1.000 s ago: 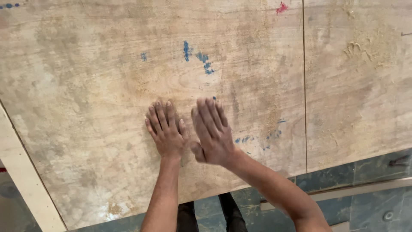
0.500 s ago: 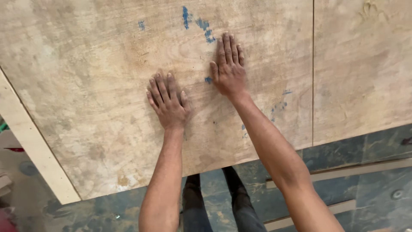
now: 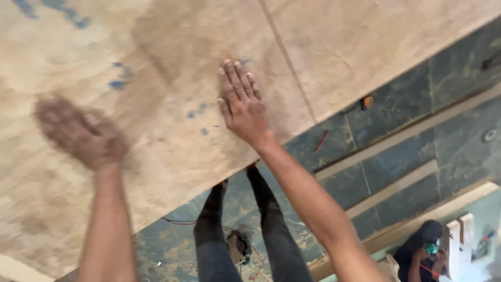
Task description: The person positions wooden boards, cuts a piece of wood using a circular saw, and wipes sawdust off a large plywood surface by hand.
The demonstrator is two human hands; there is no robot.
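A large plywood sheet (image 3: pixel 172 47) with blue paint marks fills the upper left of the head view. My right hand (image 3: pixel 241 104) lies flat on it, palm down, fingers together and pointing up, near a seam between two boards. My left hand (image 3: pixel 78 133) is blurred by motion over the sheet's left part, fingers spread, holding nothing. My legs in dark trousers (image 3: pixel 235 230) show below the sheet's lower edge.
Dark green stone floor (image 3: pixel 417 130) with pale wooden strips (image 3: pixel 386 190) lies to the right and below. A red pencil (image 3: pixel 321 141) and a small orange object (image 3: pixel 367 102) rest near the sheet's edge. Another person (image 3: pixel 425 250) crouches at the bottom right beside white pieces. A small tool with wires (image 3: pixel 237 245) sits between my feet.
The view has swung and tilted. My left hand has moved left across the sheet and is blurred. My right hand has stayed flat on the plywood.
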